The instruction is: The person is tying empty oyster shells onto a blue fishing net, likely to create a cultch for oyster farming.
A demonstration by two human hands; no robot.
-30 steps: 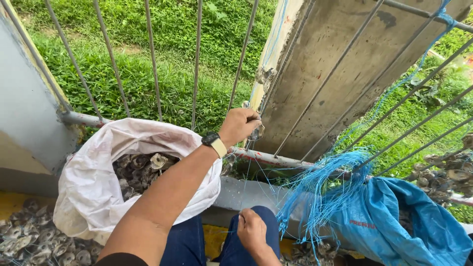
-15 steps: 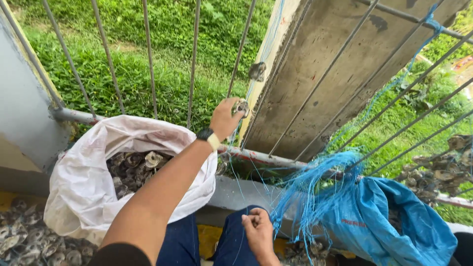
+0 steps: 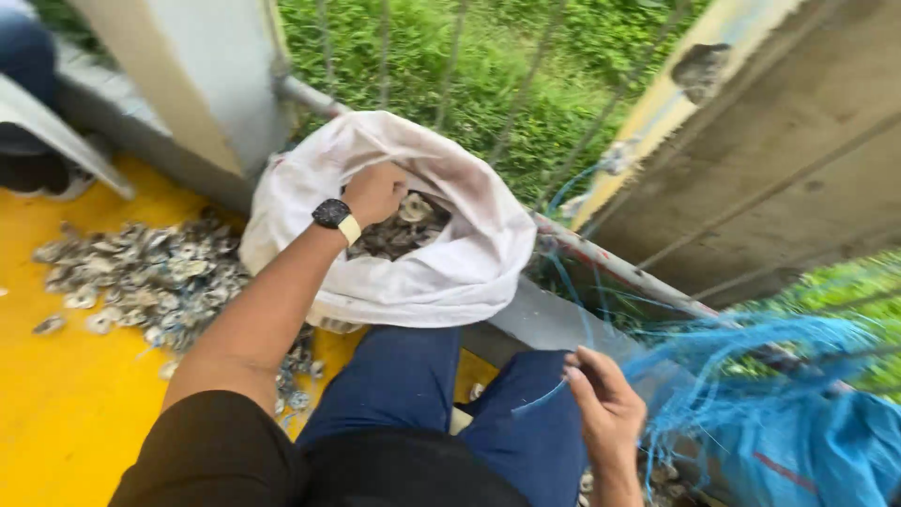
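My left hand [image 3: 375,192], with a black watch on the wrist, reaches into the mouth of a white sack [image 3: 441,272] that holds grey oyster shells [image 3: 399,230]. Its fingers are curled down among the shells and hidden, so what they grip does not show. My right hand [image 3: 605,404] hovers over my right knee in blue trousers. Its thumb and fingers pinch a thin blue string [image 3: 542,398] that leads toward a tangle of blue twine [image 3: 741,366].
A heap of loose shells [image 3: 141,272] lies on the yellow floor [image 3: 66,413] left of the sack. A blue mesh bag [image 3: 807,441] sits at the right. Metal railing bars [image 3: 610,263], a grey post [image 3: 206,84] and a concrete beam [image 3: 779,160] stand ahead, with grass beyond.
My left hand came down from the railing, where it held a shell, into the white sack. The view swung left and down. My right hand stayed near my knee.
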